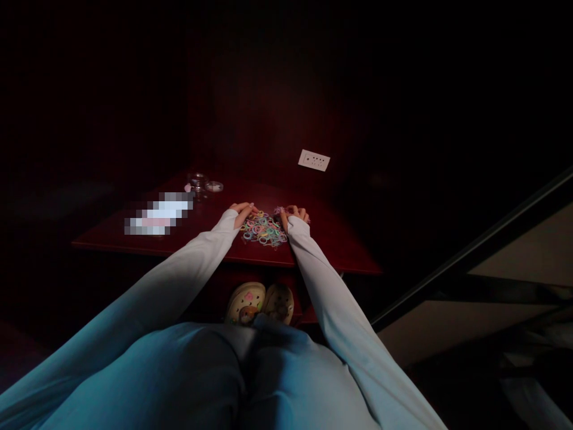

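On the dark red table lies a loose pile of small pastel hair ties (264, 232), in pink, yellow, green and blue. At the pile's left edge is my left hand (243, 211), its fingers stretched over the hair ties with nothing visible in them. My right hand (296, 216) is curled at the pile's right side. Purple hair ties (280, 210) show at its fingers, and a bit of similar colour shows by its outer edge. The exact contact of the fingertips is small and dim.
A clear jar (197, 181) and a round clear lid (214, 187) sit at the table's back left. A blurred-out bright object (159, 215) lies on the left. A white socket plate (314, 160) is on the back wall. Below the table's front edge (250, 261) are cream clogs (247, 301).
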{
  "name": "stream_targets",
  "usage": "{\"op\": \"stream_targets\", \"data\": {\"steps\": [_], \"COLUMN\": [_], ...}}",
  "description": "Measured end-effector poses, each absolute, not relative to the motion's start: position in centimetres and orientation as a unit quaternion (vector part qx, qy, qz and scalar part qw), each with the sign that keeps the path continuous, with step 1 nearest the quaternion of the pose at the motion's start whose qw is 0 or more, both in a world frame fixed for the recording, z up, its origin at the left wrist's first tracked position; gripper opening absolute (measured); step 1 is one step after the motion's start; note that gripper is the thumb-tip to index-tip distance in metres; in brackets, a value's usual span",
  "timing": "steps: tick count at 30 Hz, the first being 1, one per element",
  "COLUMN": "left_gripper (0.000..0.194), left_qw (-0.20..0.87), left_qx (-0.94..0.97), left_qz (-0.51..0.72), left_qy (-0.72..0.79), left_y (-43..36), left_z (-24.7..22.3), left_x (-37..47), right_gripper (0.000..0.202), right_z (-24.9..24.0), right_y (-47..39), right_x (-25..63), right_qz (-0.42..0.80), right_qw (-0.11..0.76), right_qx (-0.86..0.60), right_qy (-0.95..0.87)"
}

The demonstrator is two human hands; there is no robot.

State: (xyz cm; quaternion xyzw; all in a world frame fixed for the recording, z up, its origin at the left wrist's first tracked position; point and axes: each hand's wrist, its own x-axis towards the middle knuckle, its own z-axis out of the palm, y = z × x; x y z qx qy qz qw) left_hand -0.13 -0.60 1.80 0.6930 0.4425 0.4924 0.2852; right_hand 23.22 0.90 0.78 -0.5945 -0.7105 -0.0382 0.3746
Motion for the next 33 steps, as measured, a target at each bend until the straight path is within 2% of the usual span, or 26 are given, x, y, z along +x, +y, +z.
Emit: {"op": "stream_targets", "data": {"steps": [4,8,17,20,22,24,29,33], "left_gripper": [0.055,0.050,0.048,0.044,0.044,0.045,0.042,0.042], "left_qw": [0.297,0.299,0.295,0.291,0.277,0.264,0.240,0.240], "left_qx": [0.655,0.652,0.666,0.688,0.699,0.702,0.723,0.736], "left_qz": [0.533,0.546,0.519,0.497,0.489,0.491,0.475,0.464], "left_qy": [0.445,0.432,0.446,0.442,0.442,0.444,0.440,0.430], "left_y": [-1.0,-0.9,-0.5,-0.4,-0.6,-1.1,-1.8,-1.4], "left_z": [2.0,1.8,1.8,1.8,1.8,1.7,1.5,1.4], "left_x": [0.5,0.6,0.2,-0.1,-0.1,-0.1,-0.1,-0.3], "right_gripper": [0.045,0.046,0.070,0.054,0.036,0.028,0.033,0.033], "right_z": [1.4,1.9,1.6,1.3,1.1,1.1,1.1,0.9], "right_y": [0.3,-0.2,0.1,-0.6,-1.3,-2.0,-2.7,-2.5], "right_x": [22.9,22.7,25.0,25.7,25.7,25.4,24.6,24.7], "right_qz": [-0.015,0.029,0.122,0.119,0.109,0.102,0.085,0.080], "right_qw": [0.337,0.339,0.473,0.463,0.429,0.389,0.335,0.351], "right_qx": [-0.604,-0.594,-0.609,-0.598,-0.595,-0.587,-0.559,-0.583], "right_qy": [-0.722,-0.729,-0.625,-0.643,-0.671,-0.702,-0.754,-0.728]}}
